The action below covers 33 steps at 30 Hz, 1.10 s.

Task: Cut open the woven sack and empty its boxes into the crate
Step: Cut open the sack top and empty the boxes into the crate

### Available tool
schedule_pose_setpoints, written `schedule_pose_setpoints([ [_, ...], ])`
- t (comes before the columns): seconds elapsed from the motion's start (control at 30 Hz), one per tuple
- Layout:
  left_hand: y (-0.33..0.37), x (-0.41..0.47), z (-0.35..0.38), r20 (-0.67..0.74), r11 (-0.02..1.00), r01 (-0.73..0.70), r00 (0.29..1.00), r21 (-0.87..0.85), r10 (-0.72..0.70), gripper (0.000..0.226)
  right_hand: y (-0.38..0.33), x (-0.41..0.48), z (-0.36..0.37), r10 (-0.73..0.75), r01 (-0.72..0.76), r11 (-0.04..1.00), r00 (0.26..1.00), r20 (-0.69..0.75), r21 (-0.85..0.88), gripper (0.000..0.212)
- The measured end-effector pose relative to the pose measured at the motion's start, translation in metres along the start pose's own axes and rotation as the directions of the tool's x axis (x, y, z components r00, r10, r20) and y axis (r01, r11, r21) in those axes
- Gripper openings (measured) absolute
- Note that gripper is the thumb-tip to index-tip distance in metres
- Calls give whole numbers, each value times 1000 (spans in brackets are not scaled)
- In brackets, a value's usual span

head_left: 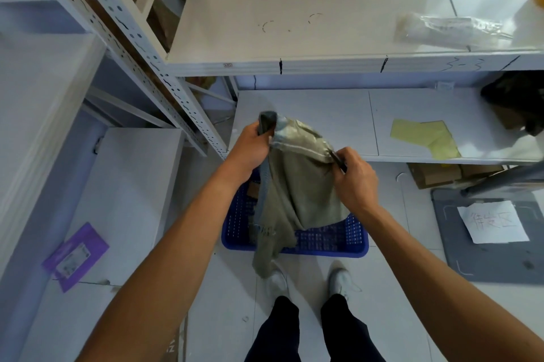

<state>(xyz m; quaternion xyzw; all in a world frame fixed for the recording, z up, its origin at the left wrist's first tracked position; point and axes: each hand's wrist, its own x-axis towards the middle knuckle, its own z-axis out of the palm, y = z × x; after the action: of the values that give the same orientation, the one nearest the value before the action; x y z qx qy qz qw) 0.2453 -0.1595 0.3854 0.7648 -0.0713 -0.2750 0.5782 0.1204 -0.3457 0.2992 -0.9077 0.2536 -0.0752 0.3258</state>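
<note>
A limp grey-green woven sack [294, 185] hangs upside down over a blue plastic crate [329, 241] on the floor. My left hand [250, 146] grips the sack's upper left corner. My right hand [353, 179] pinches the upper right corner and also holds a thin dark blade or pen [338, 162]. The sack's lower end drapes over the crate's front rim. A brown box [253, 189] shows inside the crate beside the sack; the rest of the crate's contents are hidden by the cloth.
White metal shelving [294, 67] stands ahead and to the left. A yellow sheet [424, 136] lies on the lower shelf and a plastic bag [450, 29] on the upper one. A grey mat with a paper note [494, 224] lies right, a purple packet [75, 255] left. My shoes [276, 282] stand just behind the crate.
</note>
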Motion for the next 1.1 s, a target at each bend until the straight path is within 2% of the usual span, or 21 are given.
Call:
schedule_pose_setpoints([
  [0.07, -1, 5, -6, -109, 997, 47, 993, -68, -54, 26, -5, -4, -1, 29, -28, 997, 999, -14, 75, 8],
  [0.13, -1, 10, -12, -159, 998, 57, 985, -38, -62, 26, -10, -7, 2, 58, -59, 992, 998, 12, 108, 4],
  [0.27, -4, 9, -17, -165, 996, 37, 986, 81, -23, 19, -15, -8, 3, 130, -135, 982, 990, 48, 129, 3],
  [0.37, -6, 9, -20, -190, 961, 19, 981, 277, 35, 15, -20, -12, -3, 99, -110, 982, 992, 76, 153, 6],
  [0.47, -10, 7, -18, -169, 951, 73, 985, 302, -22, 18, -19, -11, -4, 141, -154, 980, 984, 110, 122, 12],
  [0.6, -14, 10, -12, -235, 898, 103, 972, 428, 1, 23, -23, -7, -11, 88, -94, 993, 992, 91, 71, 23],
  [0.67, -11, 5, -8, -225, 937, 100, 974, 334, -23, 32, -26, -8, -16, 79, -91, 988, 992, 99, 124, 19],
  [0.77, 7, 6, -4, -239, 928, 52, 970, 369, 41, 37, -34, 2, -22, 30, -39, 990, 997, 71, 135, 20],
  [0.87, 18, 2, -2, -197, 957, -30, 976, 288, 90, 25, -34, 5, -25, 24, -34, 995, 994, 104, 95, 14],
  [0.9, 24, 1, -3, -116, 952, -88, 985, 292, 126, 15, -36, 5, -28, 14, -25, 996, 993, 117, 88, 14],
  [0.93, 24, 1, -4, -20, 944, -127, 990, 304, 139, 19, -37, 5, -29, 0, -11, 996, 991, 136, 84, 14],
  [1.0, 21, -1, 0, 161, 946, -114, 985, 302, 67, 47, -41, 2, -31, -22, 3, 995, 983, 183, 102, 15],
  [1.07, 11, -1, 11, 203, 913, -36, 978, 407, -52, 60, -45, -4, -32, -67, 38, 987, 980, 187, 155, 15],
  [1.1, 7, -2, 17, 197, 863, 3, 973, 505, -118, 63, -50, -4, -33, -105, 73, 982, 977, 183, 174, 16],
])
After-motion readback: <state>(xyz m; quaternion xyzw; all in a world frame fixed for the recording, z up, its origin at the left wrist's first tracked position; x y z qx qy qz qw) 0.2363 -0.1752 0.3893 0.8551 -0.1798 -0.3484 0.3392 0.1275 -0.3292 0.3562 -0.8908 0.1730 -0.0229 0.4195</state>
